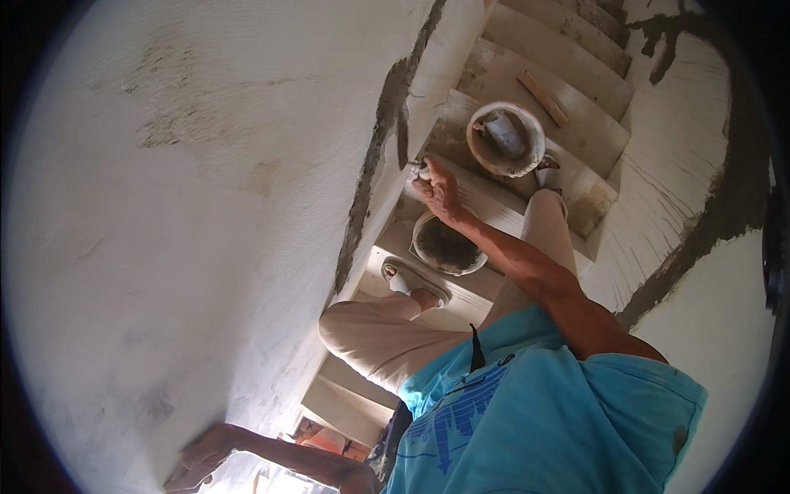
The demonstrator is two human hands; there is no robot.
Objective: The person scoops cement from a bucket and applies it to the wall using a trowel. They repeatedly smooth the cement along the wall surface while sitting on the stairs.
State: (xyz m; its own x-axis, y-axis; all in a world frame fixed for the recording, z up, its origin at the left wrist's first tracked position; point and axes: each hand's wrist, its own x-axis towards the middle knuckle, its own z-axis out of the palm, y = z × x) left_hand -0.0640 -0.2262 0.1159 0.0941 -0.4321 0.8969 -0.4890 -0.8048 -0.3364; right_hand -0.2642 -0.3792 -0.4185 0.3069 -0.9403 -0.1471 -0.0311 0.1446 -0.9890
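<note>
My right hand (440, 191) is closed around the handle of a trowel (402, 140), whose narrow dark blade lies against the wall beside a strip of wet grey mortar (360, 206). Just below that hand, a bucket (448, 244) with dark grey material in it stands on a step. A second, pale-rimmed bucket (539, 136) sits higher up with a greyish-white object inside; its kind is unclear. At the lower left my left hand (200, 458) rests on the plastered wall (164, 272), fingers stretched out and partly in shade.
The narrow staircase (568, 45) climbs toward the top right. A wooden strip (543, 97) lies on a step past the upper bucket. My sandalled feet (414, 284) stand on different steps. The right wall (691, 115) carries a broad grey mortar band.
</note>
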